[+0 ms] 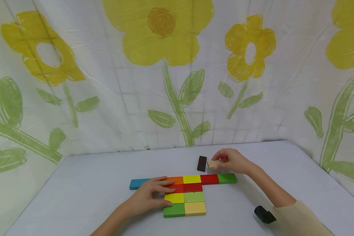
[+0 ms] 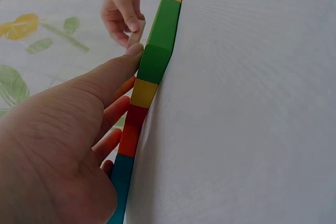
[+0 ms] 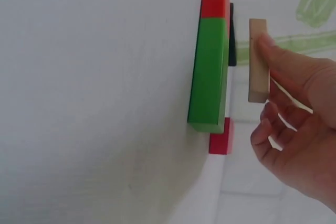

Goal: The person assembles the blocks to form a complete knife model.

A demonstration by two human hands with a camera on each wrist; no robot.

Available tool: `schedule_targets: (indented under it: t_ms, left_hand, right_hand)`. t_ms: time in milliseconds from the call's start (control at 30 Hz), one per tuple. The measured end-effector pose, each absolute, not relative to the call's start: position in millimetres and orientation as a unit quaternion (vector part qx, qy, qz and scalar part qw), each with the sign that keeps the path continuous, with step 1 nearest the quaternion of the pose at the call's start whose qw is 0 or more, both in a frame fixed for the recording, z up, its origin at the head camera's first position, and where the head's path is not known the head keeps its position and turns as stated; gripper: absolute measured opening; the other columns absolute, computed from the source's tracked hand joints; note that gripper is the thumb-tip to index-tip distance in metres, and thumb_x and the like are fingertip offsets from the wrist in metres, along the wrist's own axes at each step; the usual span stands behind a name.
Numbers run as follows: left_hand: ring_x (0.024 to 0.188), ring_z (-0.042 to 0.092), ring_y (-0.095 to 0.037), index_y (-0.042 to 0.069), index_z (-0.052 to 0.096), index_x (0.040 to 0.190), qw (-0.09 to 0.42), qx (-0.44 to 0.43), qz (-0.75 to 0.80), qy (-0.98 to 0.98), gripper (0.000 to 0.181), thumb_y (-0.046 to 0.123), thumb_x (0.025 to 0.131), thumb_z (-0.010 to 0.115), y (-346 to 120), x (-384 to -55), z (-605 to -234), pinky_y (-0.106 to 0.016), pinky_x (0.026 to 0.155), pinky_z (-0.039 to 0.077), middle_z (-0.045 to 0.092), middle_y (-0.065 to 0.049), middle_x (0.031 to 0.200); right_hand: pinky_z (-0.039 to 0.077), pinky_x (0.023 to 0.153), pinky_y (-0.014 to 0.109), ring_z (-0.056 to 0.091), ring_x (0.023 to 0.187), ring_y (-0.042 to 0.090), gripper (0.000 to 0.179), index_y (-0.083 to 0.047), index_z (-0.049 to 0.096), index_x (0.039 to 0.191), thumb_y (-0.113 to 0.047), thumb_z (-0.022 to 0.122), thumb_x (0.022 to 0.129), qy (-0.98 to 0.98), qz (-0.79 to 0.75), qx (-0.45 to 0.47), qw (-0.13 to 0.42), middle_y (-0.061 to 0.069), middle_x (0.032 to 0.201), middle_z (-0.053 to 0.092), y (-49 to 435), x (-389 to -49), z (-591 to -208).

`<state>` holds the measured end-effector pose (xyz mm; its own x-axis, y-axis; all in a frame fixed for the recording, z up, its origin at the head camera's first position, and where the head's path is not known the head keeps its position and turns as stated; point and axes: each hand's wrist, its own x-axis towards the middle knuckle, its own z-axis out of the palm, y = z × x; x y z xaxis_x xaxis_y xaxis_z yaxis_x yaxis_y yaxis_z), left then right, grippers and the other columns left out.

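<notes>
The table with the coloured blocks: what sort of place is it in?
Probably a screened-off spot for tabletop activities; the wider room is hidden. Clues: the white tabletop, flower-patterned cloth hanging behind it, and coloured blocks laid together.

Back sheet (image 1: 118, 134): white, maybe cloth, behind the table (image 1: 88, 183)
Big flower (image 1: 162, 29): yellow, brown middle
Small flowers (image 1: 261, 42): yellow, white middles
Leaves (image 1: 192, 87): green
Table: pale, flat top

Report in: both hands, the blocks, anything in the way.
Left hand resting on T-shaped block layout. Right hand pinching pale block, apart from layout. Dark block close beside pale one; left hand covers part of layout.
</notes>
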<state>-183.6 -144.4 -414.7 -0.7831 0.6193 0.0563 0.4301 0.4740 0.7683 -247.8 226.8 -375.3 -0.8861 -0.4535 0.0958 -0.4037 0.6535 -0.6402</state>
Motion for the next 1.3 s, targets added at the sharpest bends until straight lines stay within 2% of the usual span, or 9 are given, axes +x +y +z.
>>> schedule_targets:
  t_ms: [233, 533, 867, 1033, 1300]
  left_hand:
    - [0.149, 0.04, -0.044, 0.019, 0.077, 0.132, 0.118, 0.304, 0.413, 0.851, 0.042, 0.034, 0.093, 0.082, -144.1, -183.1, -413.8, -0.072, 0.113, 0.039, 0.062, -0.002, 0.151]
    - [0.149, 0.041, -0.043, 0.02, 0.077, 0.132, 0.115, 0.308, 0.411, 0.85, 0.041, 0.034, 0.094, 0.081, -144.3, -184.2, -416.0, -0.072, 0.113, 0.039, 0.062, -0.001, 0.151]
    - [0.149, 0.041, -0.043, 0.02, 0.077, 0.131, 0.113, 0.306, 0.414, 0.85, 0.04, 0.034, 0.094, 0.082, -143.9, -183.3, -416.2, -0.073, 0.113, 0.038, 0.062, -0.001, 0.151]
    - [0.149, 0.041, -0.043, 0.02, 0.077, 0.131, 0.112, 0.307, 0.413, 0.85, 0.041, 0.035, 0.094, 0.082, -143.5, -183.3, -415.7, -0.073, 0.113, 0.038, 0.062, -0.001, 0.151]
    - [0.148, 0.041, -0.044, 0.019, 0.077, 0.131, 0.111, 0.308, 0.412, 0.85, 0.041, 0.035, 0.094, 0.082, -144.1, -182.6, -414.7, -0.073, 0.114, 0.037, 0.062, -0.002, 0.15]
  right_hand:
    - [0.045, 0.065, 0.023, 0.053, 0.08, 0.018, 0.026, -0.004, 0.076, 0.112, -0.016, 0.084, 0.09, 0.905, -0.361, -0.222, 0.026, 0.001, 0.093, 0.064, 222.6, -231.3, -375.2]
    - [0.046, 0.063, 0.023, 0.053, 0.078, 0.016, 0.027, -0.005, 0.075, 0.11, -0.019, 0.085, 0.09, 0.9, -0.371, -0.228, 0.004, 0.001, 0.098, 0.069, 215.7, -209.8, -376.4]
    - [0.046, 0.062, 0.022, 0.052, 0.074, 0.01, 0.028, -0.005, 0.075, 0.111, -0.02, 0.086, 0.089, 0.888, -0.389, -0.246, 0.017, 0.004, 0.106, 0.073, 211.4, -194.3, -381.4]
    - [0.044, 0.06, 0.02, 0.05, 0.067, 0.006, 0.03, -0.005, 0.076, 0.112, -0.021, 0.086, 0.088, 0.884, -0.394, -0.25, 0.027, 0.001, 0.101, 0.072, 208.7, -190.0, -384.1]
    - [0.043, 0.064, 0.021, 0.051, 0.074, 0.008, 0.028, -0.007, 0.076, 0.11, -0.021, 0.087, 0.088, 0.884, -0.384, -0.265, 0.027, -0.004, 0.098, 0.069, 205.1, -188.7, -388.0]
